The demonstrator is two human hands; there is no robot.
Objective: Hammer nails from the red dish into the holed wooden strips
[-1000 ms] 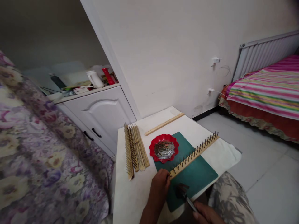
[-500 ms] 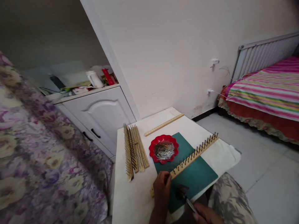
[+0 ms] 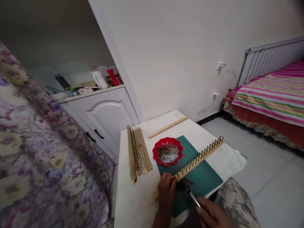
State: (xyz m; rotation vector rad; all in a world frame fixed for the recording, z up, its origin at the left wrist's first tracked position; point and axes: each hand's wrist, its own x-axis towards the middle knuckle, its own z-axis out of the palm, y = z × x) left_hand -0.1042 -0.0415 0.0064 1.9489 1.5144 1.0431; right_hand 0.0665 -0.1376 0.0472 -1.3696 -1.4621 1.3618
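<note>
A long wooden strip (image 3: 201,157) studded with a row of dark nails lies slantwise over a green mat (image 3: 201,179) on a white table. My left hand (image 3: 167,191) rests on the strip's near end, fingers pinched together at a nail there. My right hand (image 3: 211,213) grips the handle of a small hammer (image 3: 188,190), whose dark head is close to my left fingertips, just above the strip. A red dish (image 3: 167,151) full of shiny nails sits on the mat's far corner.
Several finished nailed strips (image 3: 136,152) lie side by side on the table's left part, and a bare wooden strip (image 3: 168,127) lies at its far edge. A flowered sofa (image 3: 42,152) stands left, a white cabinet (image 3: 104,115) behind, a striped bed (image 3: 273,101) right.
The hammer head has risen from the mat and moved up toward my left fingertips at the strip. The view has shifted slightly.
</note>
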